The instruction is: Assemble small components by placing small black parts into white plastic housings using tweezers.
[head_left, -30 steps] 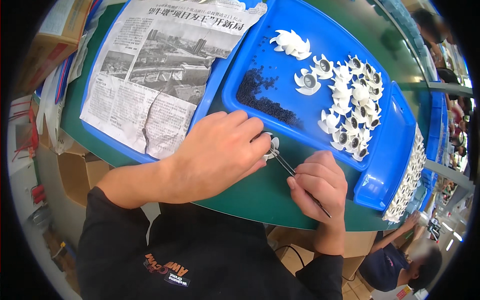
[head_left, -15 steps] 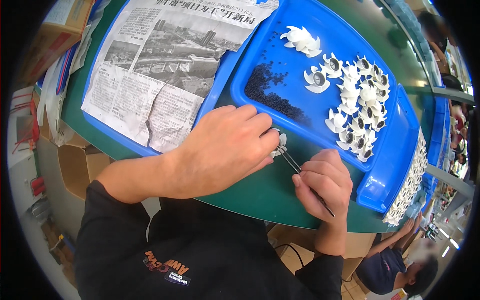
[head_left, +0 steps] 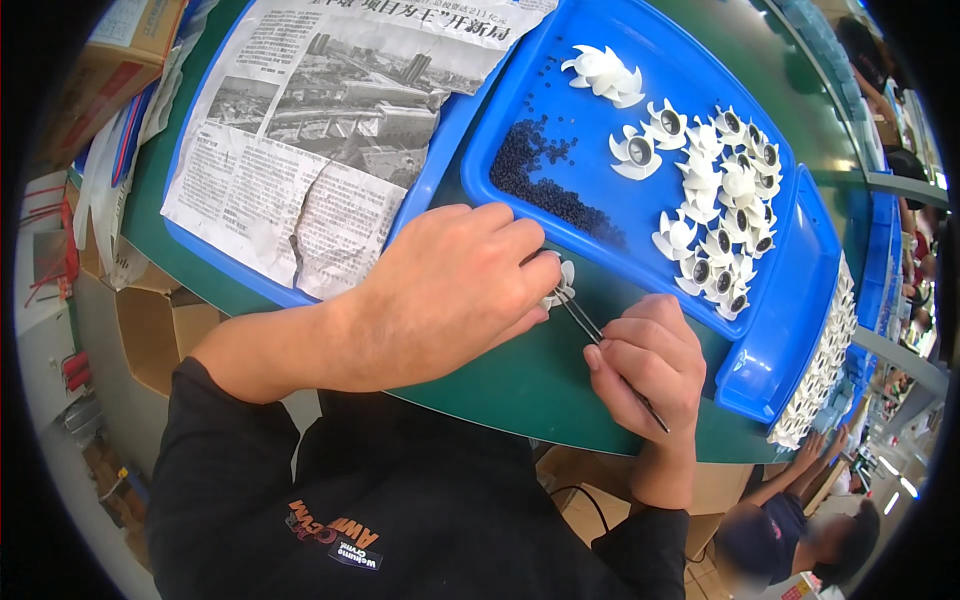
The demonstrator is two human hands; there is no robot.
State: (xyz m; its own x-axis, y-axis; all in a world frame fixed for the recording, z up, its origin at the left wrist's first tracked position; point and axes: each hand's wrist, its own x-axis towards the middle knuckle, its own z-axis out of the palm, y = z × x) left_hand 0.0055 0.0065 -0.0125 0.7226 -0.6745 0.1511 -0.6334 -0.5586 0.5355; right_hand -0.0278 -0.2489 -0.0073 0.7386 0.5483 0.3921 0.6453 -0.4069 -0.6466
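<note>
My left hand [head_left: 465,280] is closed on a small white fan impeller [head_left: 566,276], most of it hidden behind my fingers. Between the fingers of my right hand [head_left: 652,365] is a pair of metal tweezers [head_left: 585,322], slanting up to the left. Their tips meet the impeller at my left fingertips. Just beyond my hands lies a blue tray [head_left: 600,110]. In it are a heap of small black rings [head_left: 545,185] on the left and a cluster of white fan impellers [head_left: 735,185] with dark hubs on the right.
Newspaper [head_left: 290,140] covers another blue tray on the left. A narrow blue tray [head_left: 770,330] adjoins the right side, with rows of white parts [head_left: 815,370] beyond it. The green table [head_left: 500,370] ends near my body. Another person [head_left: 800,530] sits at lower right.
Both hands stay in nearly the same place, with the tweezers still at the impeller. The view has shifted very slightly.
</note>
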